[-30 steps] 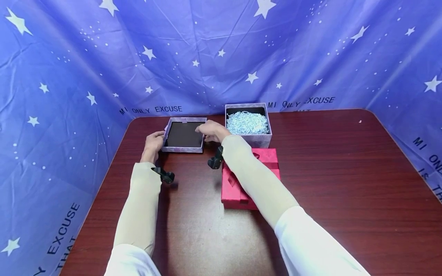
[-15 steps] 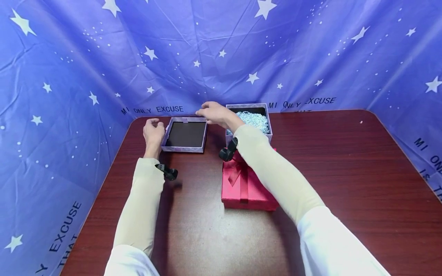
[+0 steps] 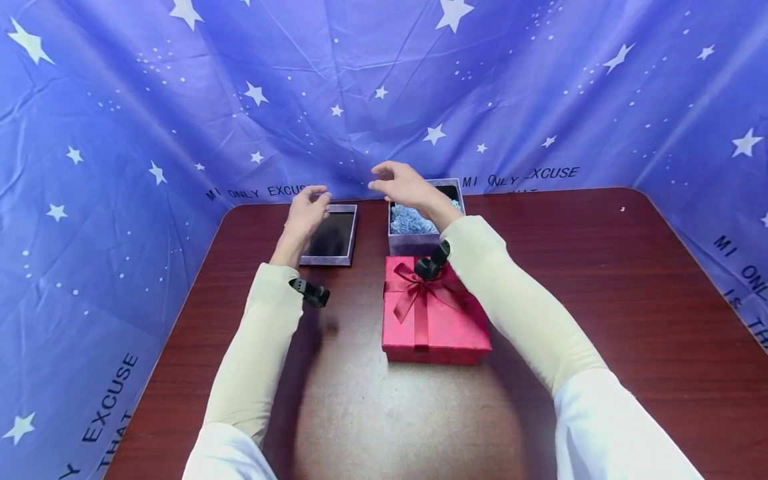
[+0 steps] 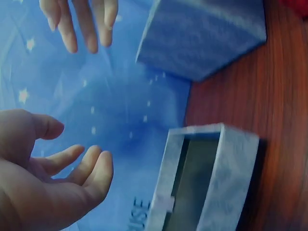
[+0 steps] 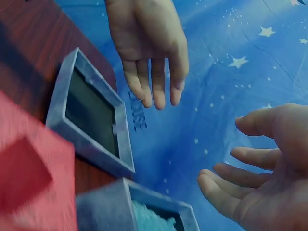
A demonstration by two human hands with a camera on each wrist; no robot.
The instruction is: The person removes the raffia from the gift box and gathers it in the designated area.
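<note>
My left hand (image 3: 307,215) hovers over the left part of a shallow lavender box lid (image 3: 327,259), which lies with its black inside facing up. Its fingers are loosely bent, with nothing in them. Above the left side of a lavender box (image 3: 414,244) my right hand (image 3: 409,186) is raised, likewise holding nothing. Light blue shredded paper (image 3: 413,221) fills the box, partly covered by the right hand and wrist. Nearer to me stands a red gift box (image 3: 441,327) with a ribbon bow (image 3: 417,285). In the left wrist view the lid (image 4: 231,178) sits below both hands.
A dark red wooden table (image 3: 576,300) carries the boxes. Behind and along its sides hangs a blue star-print cloth (image 3: 336,87). The red box stands close in front of the lavender box, under the right forearm.
Both hands were at the lid's sides a second ago. They have let go and risen; the left has moved right over the lid, the right has moved right over the lavender box. The boxes stay put.
</note>
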